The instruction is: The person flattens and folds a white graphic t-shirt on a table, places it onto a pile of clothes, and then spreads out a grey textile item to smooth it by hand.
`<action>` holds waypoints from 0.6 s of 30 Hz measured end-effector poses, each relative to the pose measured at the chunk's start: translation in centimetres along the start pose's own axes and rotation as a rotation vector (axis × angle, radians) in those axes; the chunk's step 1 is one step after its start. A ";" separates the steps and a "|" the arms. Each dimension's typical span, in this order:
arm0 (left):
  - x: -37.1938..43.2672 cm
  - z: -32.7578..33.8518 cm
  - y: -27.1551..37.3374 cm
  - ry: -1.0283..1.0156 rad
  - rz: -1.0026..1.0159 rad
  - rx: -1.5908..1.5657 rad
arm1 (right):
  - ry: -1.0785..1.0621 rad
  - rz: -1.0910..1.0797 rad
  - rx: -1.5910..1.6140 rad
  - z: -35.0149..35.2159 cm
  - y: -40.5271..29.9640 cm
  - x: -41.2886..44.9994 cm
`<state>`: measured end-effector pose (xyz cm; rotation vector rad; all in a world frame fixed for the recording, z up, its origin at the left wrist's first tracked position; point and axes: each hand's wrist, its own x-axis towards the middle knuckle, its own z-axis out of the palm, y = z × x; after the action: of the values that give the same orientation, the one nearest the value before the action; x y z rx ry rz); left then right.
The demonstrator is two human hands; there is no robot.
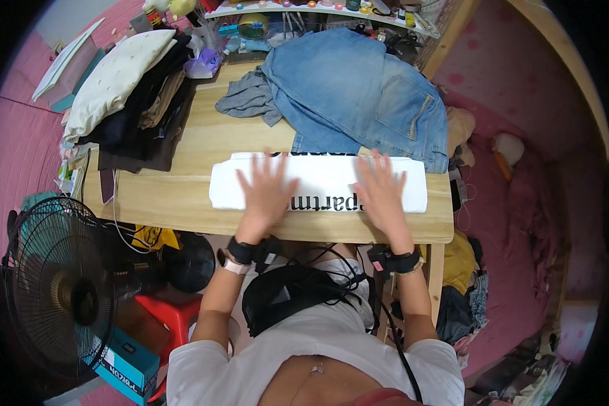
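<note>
A white folded garment (330, 177) with black printed lettering lies as a long flat band near the front of the wooden table (188, 203). My left hand (268, 190) rests spread over its left part, palm down. Over its right part my right hand (381, 190) lies with the fingers apart. Neither hand grips the cloth, and both cover some of the lettering. Just behind the garment, blue jeans (345, 86) lie in a loose heap, touching or nearly touching its far edge. Beside the jeans is a crumpled grey cloth (248, 96).
A stack of folded clothes (127, 86) stands at the table's left. A shelf (325, 10) with small items runs along the back. An electric fan (61, 289), a red stool (170, 317) and a blue box (127, 365) are at lower left. More clothes (457, 274) lie at right.
</note>
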<state>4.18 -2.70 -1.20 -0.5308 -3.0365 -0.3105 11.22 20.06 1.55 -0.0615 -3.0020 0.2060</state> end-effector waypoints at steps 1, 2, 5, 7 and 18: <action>-0.3 0.9 1.0 0.000 0.107 -0.050 | -0.009 -0.076 0.033 0.5 -0.9 0.2; -0.8 1.5 2.0 0.001 0.107 -0.050 | -0.009 -0.121 0.034 1.5 -1.8 0.2; -1.0 2.1 3.2 0.065 0.172 0.037 | 0.047 -0.206 -0.010 3.2 -2.3 -0.1; -1.1 1.9 2.8 0.036 0.141 -0.019 | 0.079 -0.220 -0.033 2.9 -2.2 -0.2; 0.3 0.0 -3.1 -0.034 -0.090 -0.011 | -0.133 0.044 -0.026 1.4 3.5 -1.4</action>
<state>2.86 -5.48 -1.72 -0.4042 -3.0994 -0.3252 12.51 23.27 -0.49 -0.1208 -3.1381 0.1829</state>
